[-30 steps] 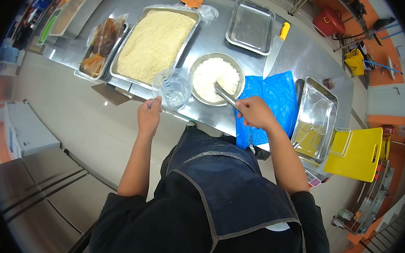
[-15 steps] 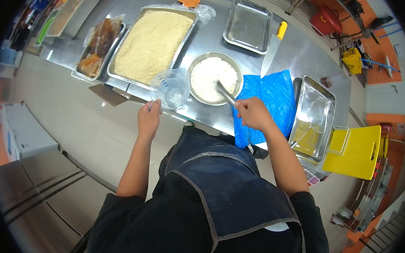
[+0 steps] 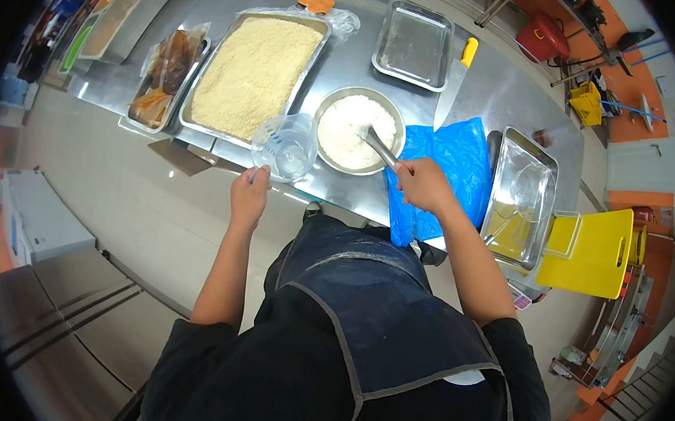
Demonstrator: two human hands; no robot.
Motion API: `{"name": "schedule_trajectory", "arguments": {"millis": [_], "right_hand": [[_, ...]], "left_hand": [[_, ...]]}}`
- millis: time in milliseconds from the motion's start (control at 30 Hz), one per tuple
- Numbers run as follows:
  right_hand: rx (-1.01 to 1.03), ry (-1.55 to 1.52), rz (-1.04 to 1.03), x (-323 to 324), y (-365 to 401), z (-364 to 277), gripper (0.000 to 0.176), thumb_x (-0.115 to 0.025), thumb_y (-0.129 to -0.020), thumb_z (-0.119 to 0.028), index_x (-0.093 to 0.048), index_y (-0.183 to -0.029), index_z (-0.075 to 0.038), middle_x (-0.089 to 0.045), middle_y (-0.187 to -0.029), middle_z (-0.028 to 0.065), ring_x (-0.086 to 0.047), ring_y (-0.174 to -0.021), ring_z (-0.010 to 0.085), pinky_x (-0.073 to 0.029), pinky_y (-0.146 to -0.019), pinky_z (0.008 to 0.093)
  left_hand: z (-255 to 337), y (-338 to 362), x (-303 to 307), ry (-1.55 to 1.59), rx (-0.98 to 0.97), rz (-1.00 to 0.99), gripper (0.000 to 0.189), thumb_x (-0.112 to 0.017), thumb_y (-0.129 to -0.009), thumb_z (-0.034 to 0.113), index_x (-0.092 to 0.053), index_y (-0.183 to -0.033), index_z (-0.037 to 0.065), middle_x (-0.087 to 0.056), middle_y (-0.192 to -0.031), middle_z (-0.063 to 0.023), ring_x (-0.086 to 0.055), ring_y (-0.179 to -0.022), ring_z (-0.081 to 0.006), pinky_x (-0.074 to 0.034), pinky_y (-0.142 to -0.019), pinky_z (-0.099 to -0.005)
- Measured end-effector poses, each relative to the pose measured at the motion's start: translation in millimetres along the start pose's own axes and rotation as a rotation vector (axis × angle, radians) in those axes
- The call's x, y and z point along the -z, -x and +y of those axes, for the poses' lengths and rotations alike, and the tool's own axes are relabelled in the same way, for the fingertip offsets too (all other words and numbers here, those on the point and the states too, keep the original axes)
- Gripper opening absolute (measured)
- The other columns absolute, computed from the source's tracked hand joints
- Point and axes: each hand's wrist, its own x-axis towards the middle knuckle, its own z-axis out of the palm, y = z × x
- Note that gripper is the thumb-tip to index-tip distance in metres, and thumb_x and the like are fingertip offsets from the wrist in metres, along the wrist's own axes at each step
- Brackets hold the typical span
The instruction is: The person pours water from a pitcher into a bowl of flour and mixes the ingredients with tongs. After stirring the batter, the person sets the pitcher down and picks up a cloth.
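Observation:
My right hand [image 3: 425,187] is closed around the handle of a metal utensil [image 3: 381,148], whose tip dips into a white, powdery heap [image 3: 350,125]. That heap fills much of a round metal bowl [image 3: 323,148] near the table's front edge; the utensil's working end is partly hidden in it. Left of the bowl is a clear plastic measuring jug [image 3: 287,148] with blue markings. My left hand [image 3: 249,195] grips the jug's handle, with the jug held beside the bowl at the table edge. A blue plastic bag [image 3: 454,168] lies just beyond my right hand.
A large tray of pale crumbs [image 3: 253,72] stands left of the bowl, beside a narrower tray of bagged brown food [image 3: 167,73]. Behind are a metal tray [image 3: 413,44] and a yellow-handled knife [image 3: 469,52]. Rightward, a tray [image 3: 548,159] holds a whisk, near a yellow board [image 3: 596,256].
The utensil's tip has shifted slightly up and to the right in the bowl, and my right hand has turned a little with it. The jug stays nearly where it was.

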Motion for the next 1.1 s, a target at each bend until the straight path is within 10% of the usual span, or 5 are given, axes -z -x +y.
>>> {"name": "schedule_trajectory", "arguments": {"millis": [1100], "right_hand": [[0.177, 0.17, 0.059, 0, -14, 26, 0.034, -0.055, -0.096, -0.028, -0.068, -0.08, 0.0, -0.062, -0.061, 0.0088, -0.056, -0.048, 0.0154, -0.045, -0.048, 0.0353]], "left_hand": [[-13, 2, -2, -0.053, -0.028, -0.075, 0.034, -0.06, -0.094, 0.03, -0.06, -0.075, 0.002, -0.054, -0.066, 0.0004, -0.044, -0.059, -0.0071, -0.035, -0.054, -0.0269]]}}
